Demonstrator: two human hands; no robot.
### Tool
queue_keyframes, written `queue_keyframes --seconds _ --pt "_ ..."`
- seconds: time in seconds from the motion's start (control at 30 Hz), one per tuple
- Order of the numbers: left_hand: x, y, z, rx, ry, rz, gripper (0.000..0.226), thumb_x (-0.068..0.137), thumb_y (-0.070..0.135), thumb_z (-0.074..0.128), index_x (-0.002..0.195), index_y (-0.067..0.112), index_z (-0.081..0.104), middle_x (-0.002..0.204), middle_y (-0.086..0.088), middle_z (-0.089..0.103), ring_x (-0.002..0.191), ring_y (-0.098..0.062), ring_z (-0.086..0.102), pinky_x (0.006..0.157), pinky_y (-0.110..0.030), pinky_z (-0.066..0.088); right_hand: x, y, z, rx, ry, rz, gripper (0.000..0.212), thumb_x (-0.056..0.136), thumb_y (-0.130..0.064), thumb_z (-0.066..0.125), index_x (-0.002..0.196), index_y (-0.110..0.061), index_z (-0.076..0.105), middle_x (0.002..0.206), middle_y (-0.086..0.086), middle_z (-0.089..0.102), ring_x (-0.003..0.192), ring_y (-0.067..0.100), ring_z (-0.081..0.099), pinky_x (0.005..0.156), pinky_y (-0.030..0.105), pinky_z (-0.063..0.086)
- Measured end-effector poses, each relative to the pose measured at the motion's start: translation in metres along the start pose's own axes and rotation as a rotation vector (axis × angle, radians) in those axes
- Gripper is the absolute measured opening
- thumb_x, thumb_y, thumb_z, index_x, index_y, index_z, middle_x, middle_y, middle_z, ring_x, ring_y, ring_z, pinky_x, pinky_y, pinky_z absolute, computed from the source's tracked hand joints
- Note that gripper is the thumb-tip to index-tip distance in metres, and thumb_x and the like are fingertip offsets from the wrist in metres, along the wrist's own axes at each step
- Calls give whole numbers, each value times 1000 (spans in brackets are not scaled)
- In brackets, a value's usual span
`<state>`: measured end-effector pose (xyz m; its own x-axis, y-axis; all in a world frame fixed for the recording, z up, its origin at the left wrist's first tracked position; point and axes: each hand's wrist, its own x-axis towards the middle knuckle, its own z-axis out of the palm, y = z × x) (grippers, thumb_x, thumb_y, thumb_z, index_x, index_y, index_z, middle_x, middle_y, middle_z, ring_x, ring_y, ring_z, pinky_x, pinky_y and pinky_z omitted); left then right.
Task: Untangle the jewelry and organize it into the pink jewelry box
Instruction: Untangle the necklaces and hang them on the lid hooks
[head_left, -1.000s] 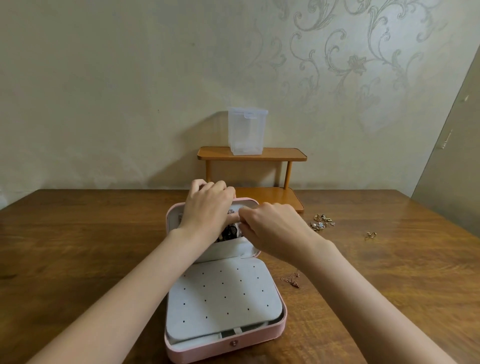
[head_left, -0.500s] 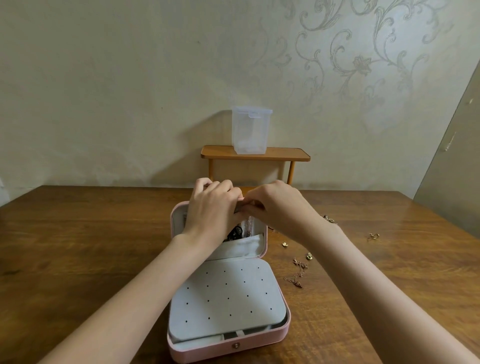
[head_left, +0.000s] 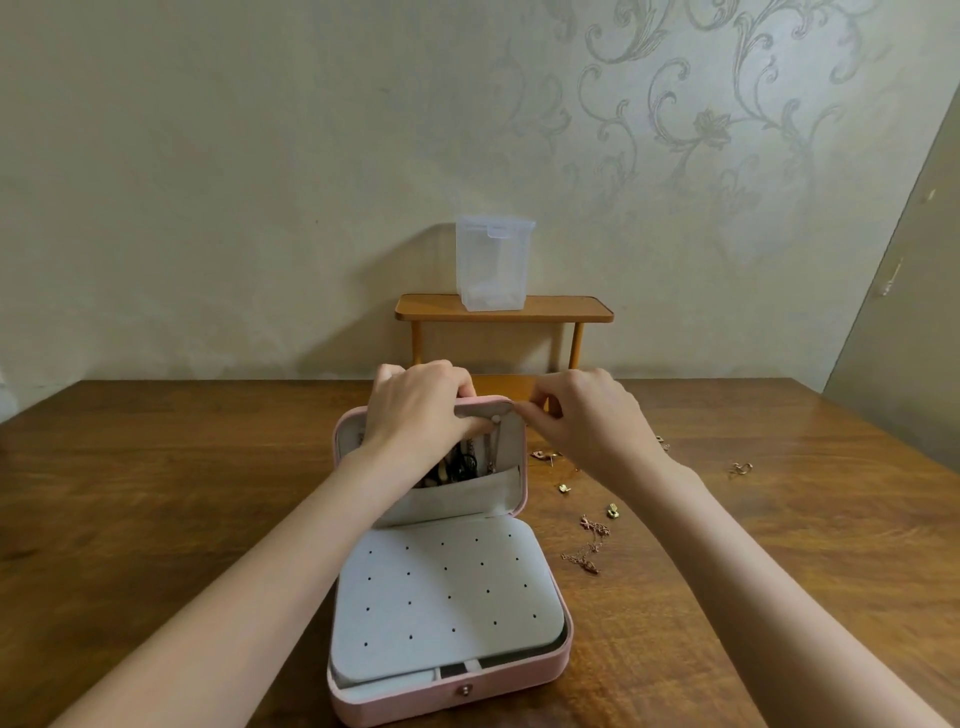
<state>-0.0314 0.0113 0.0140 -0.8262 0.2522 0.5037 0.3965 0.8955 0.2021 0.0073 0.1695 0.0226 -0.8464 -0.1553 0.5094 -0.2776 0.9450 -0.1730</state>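
Against the raised lid of the pink jewelry box (head_left: 452, 699), a hanging chain (head_left: 492, 447) is pinched by the left hand (head_left: 421, 410), its far end by the right hand (head_left: 587, 415). A slip could be caused by the fine links, retangling it in the pocket. Counted: one box, one loose necklace (head_left: 589, 545), several small pieces (head_left: 613, 511) nearby.

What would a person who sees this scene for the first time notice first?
The open pink jewelry box in the middle of the wooden table draws the eye first, with the left hand and the right hand together at the top edge of its raised lid. Small gold pieces lie scattered on the table to the right of the box. Behind, a clear plastic container stands on a small wooden shelf.
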Motion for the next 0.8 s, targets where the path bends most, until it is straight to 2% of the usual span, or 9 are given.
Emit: queue_keyframes --seconds 0.13,0.23,0.33,0.4,0.47,0.57,0.67,0.8 --pt "0 -2 1 12 15 0 30 82 53 62 89 24 63 97 8 62 90 -17 55 91 -31 30 -9 2 8 -32 -90 0 27 96 -35 49 90 -15 66 80 0 60 72 17 52 54 22 35" --pt "1 -3 2 12 0 -10 29 81 52 65 90 24 63 97 8 63 89 -17 55 90 -32 29 -14 5 9 -6 -272 -60 24 93 -30 56 86 -11 68 77 3 61 70 18 55 57 22 40" --pt "3 -4 3 20 -29 -26 29 82 51 65 91 23 63 97 5 65 88 -17 55 91 -32 31 -12 8 -1 60 -395 -56 18 90 -22 61 90 -7 71 82 3 65 65 9 54 52 8 35" --pt "3 -5 4 28 -34 -40 31 82 52 63 94 22 64 98 5 65 92 -19 55 90 -32 31 -8 8 -9 187 -342 34 16 88 -23 64 86 -8 72 75 -1 65 55 0 49 47 6 34" --pt "2 -4 5 40 -35 -46 34 83 53 62 96 22 64 100 4 64 95 -20 54 88 -31 32 -3 7 -12 476 -231 195 19 86 -20 67 71 -10 68 59 -3 62 42 0 47 42 9 36" --pt "0 -2 4 47 -36 -48 33 83 53 61 97 23 64 100 4 64 96 -21 53 86 -30 33 -1 -5 -7 861 -154 373 8 84 -9 68 77 -5 69 62 5 67 47 6 59 49 17 50" --pt "0 -2 1 58 -26 -23 32 85 52 59 96 22 64 100 4 64 90 -18 54 89 -30 33 -1 -16 1 955 -134 402 3 83 -3 67 81 -3 69 72 13 71 60 15 69 64 25 59" --pt "0 -3 0 72 -21 -13 28 88 48 58 97 23 65 100 4 64 83 -14 49 91 -30 32 0 -21 6 917 -105 400 3 83 -2 68 86 -2 69 74 14 71 61 18 69 65 29 59"
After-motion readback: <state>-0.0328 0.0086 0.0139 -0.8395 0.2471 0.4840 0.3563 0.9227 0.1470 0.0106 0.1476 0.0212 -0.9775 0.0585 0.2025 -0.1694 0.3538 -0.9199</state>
